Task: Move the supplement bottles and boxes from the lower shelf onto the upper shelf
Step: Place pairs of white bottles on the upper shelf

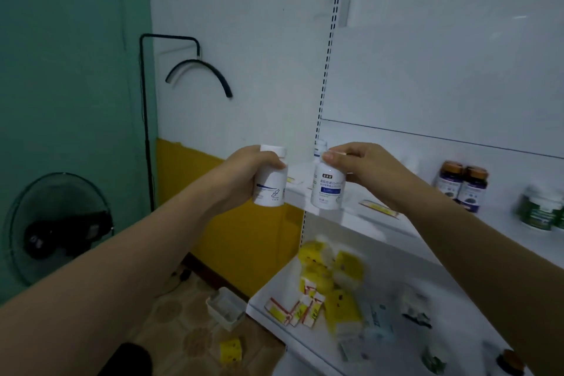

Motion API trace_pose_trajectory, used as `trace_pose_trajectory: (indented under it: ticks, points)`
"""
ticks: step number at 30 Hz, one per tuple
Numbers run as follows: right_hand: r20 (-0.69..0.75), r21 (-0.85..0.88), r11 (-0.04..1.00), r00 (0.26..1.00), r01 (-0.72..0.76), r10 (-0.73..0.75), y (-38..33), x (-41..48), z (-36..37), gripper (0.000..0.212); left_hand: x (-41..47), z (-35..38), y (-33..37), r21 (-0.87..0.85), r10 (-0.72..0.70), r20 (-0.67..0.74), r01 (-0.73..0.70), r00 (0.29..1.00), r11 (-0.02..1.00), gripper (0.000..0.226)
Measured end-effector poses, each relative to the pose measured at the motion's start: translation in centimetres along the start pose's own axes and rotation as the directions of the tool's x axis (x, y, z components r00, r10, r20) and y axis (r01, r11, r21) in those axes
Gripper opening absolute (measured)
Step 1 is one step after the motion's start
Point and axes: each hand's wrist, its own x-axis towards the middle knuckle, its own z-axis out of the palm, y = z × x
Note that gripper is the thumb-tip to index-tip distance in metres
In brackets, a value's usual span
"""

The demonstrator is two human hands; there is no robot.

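Two white plastic supplement bottles are held up at the left front corner of the upper shelf (500,224), neither set down yet. The left-hand bottle (271,185) hangs just outside the shelf's left edge, with the left hand (244,171) wrapped round its shoulder and upper body below the cap. The right-hand bottle (328,189) hangs over the front left corner, with the right hand (363,165) pinching it from above at the cap and neck. Both look light and rigid, with smooth, possibly slick labels. A grasp round the body seems the surer one, since a cap pinch lets the bottle swing. A third white bottle (320,148) stands at the shelf's back left corner, behind the right thumb. Toward the right end stand two dark bottles with orange caps (462,186) and blurred green-labelled jars (540,212). On the lower shelf (268,293), yellow packets (338,268) and small red-striped boxes (293,311) crowd the left front corner, and other blurred items lie further right. Much of the task seems to remain.
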Motion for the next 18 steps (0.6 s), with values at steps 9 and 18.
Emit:
trace_pose_trajectory:
  ticks: [9,18]
  points:
    - [-0.085,-0.180,0.980,0.994,-0.081,0.066,1.1,10.9,3.4,0.032,12.0,-7.7,-2.2,0.000,0.059,0.095,-0.060,0.994,0.998,0.011]
    - [-0.224,-0.249,0.937,0.956,-0.244,0.190,7.8,23.2,3.5,0.021,27.4,-8.7,-6.9,0.119,0.066,0.069,-0.074,0.995,0.990,0.034]
